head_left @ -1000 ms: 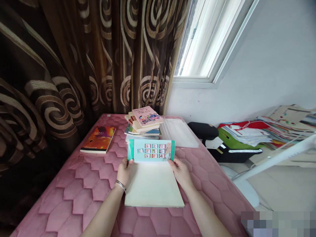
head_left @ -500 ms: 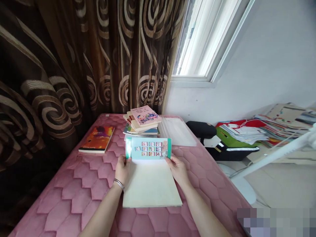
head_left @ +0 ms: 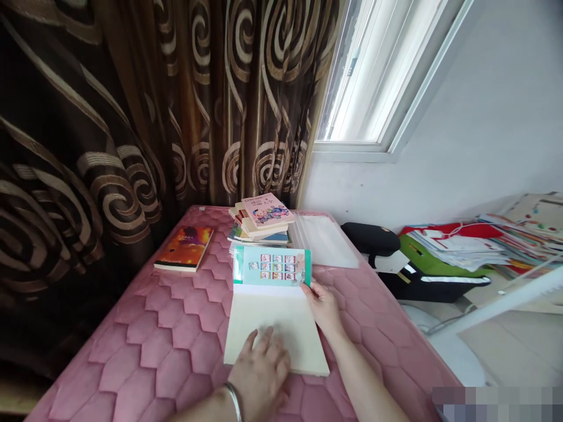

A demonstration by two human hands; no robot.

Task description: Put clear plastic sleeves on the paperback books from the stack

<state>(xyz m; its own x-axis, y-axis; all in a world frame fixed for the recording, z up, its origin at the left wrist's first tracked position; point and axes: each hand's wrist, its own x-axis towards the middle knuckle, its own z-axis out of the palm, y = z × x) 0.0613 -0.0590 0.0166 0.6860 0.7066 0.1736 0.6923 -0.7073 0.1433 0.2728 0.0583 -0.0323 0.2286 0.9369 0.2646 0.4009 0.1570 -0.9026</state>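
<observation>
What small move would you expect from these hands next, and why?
Probably the left hand slides up the cream sheet toward the green card, pressing the sheet flat. It lies palm down on the sheet's near end, while the right hand holds the card's right corner, where card and sheet meet. That is only a guess.

Head view, forward and down

One head-worn camera looked from close above the bed [head_left: 176, 328] toward the curtain [head_left: 132, 117] and window [head_left: 373, 76], both hands low in frame.
</observation>
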